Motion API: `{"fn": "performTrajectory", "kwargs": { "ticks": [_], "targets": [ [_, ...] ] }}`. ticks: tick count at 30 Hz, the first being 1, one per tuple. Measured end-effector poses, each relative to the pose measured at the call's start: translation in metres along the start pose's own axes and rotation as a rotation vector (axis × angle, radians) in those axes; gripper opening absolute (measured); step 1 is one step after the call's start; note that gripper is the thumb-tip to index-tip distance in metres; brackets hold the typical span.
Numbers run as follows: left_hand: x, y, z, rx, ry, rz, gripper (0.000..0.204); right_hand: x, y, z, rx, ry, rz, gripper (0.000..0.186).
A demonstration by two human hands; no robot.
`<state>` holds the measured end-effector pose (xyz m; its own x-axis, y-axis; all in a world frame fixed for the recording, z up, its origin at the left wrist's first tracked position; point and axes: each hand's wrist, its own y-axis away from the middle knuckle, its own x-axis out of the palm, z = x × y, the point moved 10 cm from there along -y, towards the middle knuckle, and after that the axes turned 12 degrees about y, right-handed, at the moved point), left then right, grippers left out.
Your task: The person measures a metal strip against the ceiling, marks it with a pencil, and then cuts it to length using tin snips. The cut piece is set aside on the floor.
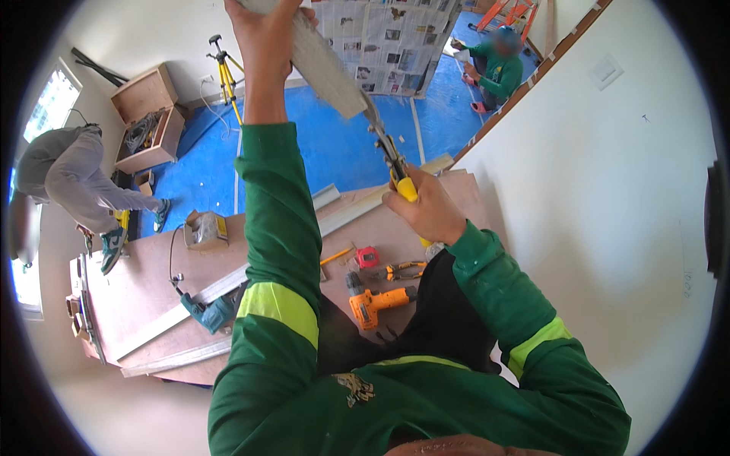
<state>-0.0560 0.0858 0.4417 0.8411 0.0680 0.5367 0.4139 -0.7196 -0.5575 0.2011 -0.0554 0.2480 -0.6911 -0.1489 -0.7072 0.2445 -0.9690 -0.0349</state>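
Note:
High at the top of the view, my left hand (258, 34) grips a light grey metal strip (323, 64) held at a slant. My right hand (426, 205) is closed on the yellow handles of metal snips (389, 144), whose jaws meet the lower end of the strip. Below my hands, on the plywood surface, are an orange cordless drill (369, 308), a red tape measure (367, 257), yellow-and-black pliers (403, 270) and a yellow pencil (337, 254). A teal power tool (213, 310) lies by long metal channels (144, 342) to the left.
A person (68, 171) bends over at left, one shoe on the plywood (129, 296). Another person (498, 72) crouches at back right by a ladder (502, 19) and white wall (593, 167). A tripod (226, 83), open wooden box (144, 152) and paper-covered panel (380, 42) stand behind on blue sheeting.

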Motion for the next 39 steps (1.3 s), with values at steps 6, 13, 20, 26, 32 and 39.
{"fn": "performTrajectory", "kwargs": {
  "ticks": [6, 13, 20, 26, 32, 39],
  "targets": [
    [-0.013, -0.002, 0.010, -0.082, -0.059, -0.060, 0.072, -0.001, -0.003, -0.005, 0.006, 0.027, -0.033, 0.032],
    [-0.015, -0.003, 0.017, -0.097, -0.042, -0.047, 0.070, 0.001, -0.003, 0.000, 0.034, -0.041, 0.024, 0.036],
    [0.001, 0.001, 0.038, -0.148, 0.059, 0.075, 0.066, 0.023, 0.016, 0.002, 0.238, -0.524, 0.330, 0.034],
    [0.000, 0.005, 0.049, -0.154, 0.062, 0.009, 0.065, 0.014, 0.011, 0.005, 0.171, -0.402, 0.165, 0.032],
    [0.004, 0.004, 0.050, -0.144, 0.064, 0.055, 0.064, 0.011, 0.016, -0.003, 0.169, -0.332, 0.179, 0.030],
    [0.002, 0.004, 0.056, -0.167, 0.094, -0.021, 0.059, 0.008, 0.014, 0.001, 0.096, -0.272, 0.053, 0.026]
  ]
}}
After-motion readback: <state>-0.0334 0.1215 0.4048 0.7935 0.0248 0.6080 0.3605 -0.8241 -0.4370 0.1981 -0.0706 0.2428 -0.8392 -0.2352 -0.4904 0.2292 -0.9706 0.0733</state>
